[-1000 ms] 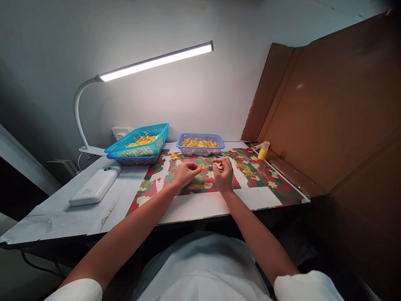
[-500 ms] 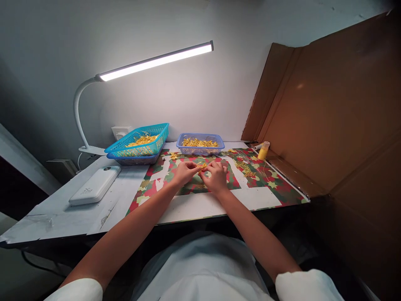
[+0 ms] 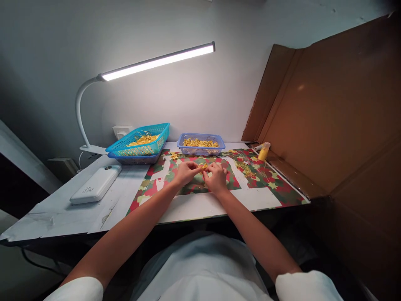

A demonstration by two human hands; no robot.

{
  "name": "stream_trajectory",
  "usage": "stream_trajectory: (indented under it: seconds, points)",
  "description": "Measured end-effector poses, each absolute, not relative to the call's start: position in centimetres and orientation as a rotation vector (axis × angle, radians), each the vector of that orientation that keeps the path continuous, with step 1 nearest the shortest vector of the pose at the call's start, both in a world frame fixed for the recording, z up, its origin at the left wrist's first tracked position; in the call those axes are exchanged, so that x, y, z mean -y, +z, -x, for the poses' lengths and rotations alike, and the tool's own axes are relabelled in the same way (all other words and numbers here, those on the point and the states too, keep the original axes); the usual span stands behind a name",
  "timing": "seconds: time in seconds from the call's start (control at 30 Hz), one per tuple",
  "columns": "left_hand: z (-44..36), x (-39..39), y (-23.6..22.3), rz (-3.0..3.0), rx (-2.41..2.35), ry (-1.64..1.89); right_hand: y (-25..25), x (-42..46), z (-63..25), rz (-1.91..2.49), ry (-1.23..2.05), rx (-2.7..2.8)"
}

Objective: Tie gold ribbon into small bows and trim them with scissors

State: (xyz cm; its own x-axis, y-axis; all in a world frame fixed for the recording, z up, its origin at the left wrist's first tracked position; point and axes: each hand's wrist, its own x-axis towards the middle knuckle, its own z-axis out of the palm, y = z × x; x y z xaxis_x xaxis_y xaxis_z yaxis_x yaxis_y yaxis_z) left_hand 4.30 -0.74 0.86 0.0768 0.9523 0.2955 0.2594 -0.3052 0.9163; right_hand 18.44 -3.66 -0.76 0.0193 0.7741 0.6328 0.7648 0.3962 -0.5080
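Observation:
Between the fingertips of both hands is a small shiny gold piece (image 3: 204, 166), too small to tell its exact kind. My left hand (image 3: 187, 172) pinches it from the left, and a thin gold loop shows at those fingers. From the right, my right hand (image 3: 216, 176) is closed on the same piece, with its fingers curled over it. Both hands are just above a red and green patterned sheet (image 3: 194, 189) on the table. To the right of my right hand lies a tangle of fine gold cord or chain (image 3: 245, 169).
Behind my hands stands a purple basket (image 3: 201, 151) of gold pieces. A blue-green basket (image 3: 156, 146) rests on another at left, near a white power bank (image 3: 95, 184). A yellow-filled bottle (image 3: 263, 151) is at right, beside a cardboard wall (image 3: 332, 113). A lamp (image 3: 158, 62) hangs above.
The gold piece has turned a little and shows more plainly between my fingertips. My fingers have shifted slightly; both hands stay in the same place.

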Motion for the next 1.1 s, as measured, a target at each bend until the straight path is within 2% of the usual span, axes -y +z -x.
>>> stream_trajectory:
  seconds: [0.27,0.5,0.8,0.97,1.1]
  points:
    - [-3.7,0.7,1.1,-1.82,-1.311,1.26,-0.3,3.7,-19.2,1.232,0.264,1.674]
    - [-2.9,-0.5,0.2,-1.744,-1.416,1.26,0.4,4.1,-19.9,1.149,0.076,1.512]
    - [-2.9,-0.7,0.3,-1.602,-1.553,1.031,1.0,4.4,-19.9,0.95,0.252,1.366]
    - [-2.8,-0.7,0.4,-1.469,-1.47,0.904,1.0,4.3,-19.9,0.967,0.231,1.389]
    - [-2.4,-0.9,0.5,-1.355,-1.276,0.815,0.3,3.3,-19.9,1.005,0.452,1.346]
